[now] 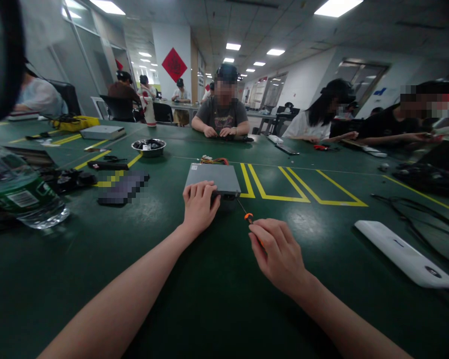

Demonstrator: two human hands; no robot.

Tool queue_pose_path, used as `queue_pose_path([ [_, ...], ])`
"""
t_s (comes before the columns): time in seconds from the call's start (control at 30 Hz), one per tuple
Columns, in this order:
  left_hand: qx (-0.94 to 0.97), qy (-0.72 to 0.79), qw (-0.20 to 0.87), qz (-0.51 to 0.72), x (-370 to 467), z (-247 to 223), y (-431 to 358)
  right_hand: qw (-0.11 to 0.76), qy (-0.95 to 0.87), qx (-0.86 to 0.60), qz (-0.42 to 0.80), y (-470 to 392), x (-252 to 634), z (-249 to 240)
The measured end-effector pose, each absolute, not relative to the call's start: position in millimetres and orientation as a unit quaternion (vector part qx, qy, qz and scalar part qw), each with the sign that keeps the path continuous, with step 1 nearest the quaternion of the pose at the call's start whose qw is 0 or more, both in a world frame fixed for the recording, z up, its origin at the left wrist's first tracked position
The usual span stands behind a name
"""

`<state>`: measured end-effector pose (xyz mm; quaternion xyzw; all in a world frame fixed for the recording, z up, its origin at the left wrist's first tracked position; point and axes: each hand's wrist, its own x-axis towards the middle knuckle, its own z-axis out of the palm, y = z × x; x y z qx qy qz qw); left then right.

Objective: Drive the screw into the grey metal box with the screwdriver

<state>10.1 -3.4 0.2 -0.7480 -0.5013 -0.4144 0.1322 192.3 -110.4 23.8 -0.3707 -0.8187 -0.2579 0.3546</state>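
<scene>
My left hand (199, 200) holds the grey box (214, 174) on the worktop (217, 289) by its near edge, likely to keep it still. Apart from it, my right hand (279, 252) grips a screwdriver (249, 217), pointing at the box's near right corner, maybe touching.

Single view, head-worn. Faces forward and down across table (209, 299). Left hand (199, 205), right hand (279, 249) near; ceiling (284, 25) far, along top edge.
</scene>
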Motion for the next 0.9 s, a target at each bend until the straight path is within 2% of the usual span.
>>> queue_pose_path([
  [0.17, -0.749, -0.502, 0.136, -0.411, 10.0, 0.1, -3.4, 0.36, -0.841, -0.344, -0.211, -109.4, 192.4, 20.5],
  [0.33, -0.752, -0.5, 0.134, -0.408, 9.6, 0.8, -3.8, 0.351, -0.81, -0.393, -0.258, -109.4, 194.2, 23.9],
  [0.57, -0.749, -0.501, 0.133, -0.412, 10.1, 0.3, -3.9, 0.371, -0.826, -0.361, -0.224, -106.9, 194.6, 17.5],
  [0.77, -0.749, -0.501, 0.133, -0.413, 10.2, 0.4, -4.3, 0.36, -0.803, -0.389, -0.272, -108.3, 193.7, 25.7],
  [0.9, -0.749, -0.502, 0.131, -0.411, 10.0, 0.6, -4.5, 0.363, -0.822, -0.359, -0.253, -108.7, 193.1, 23.9],
])
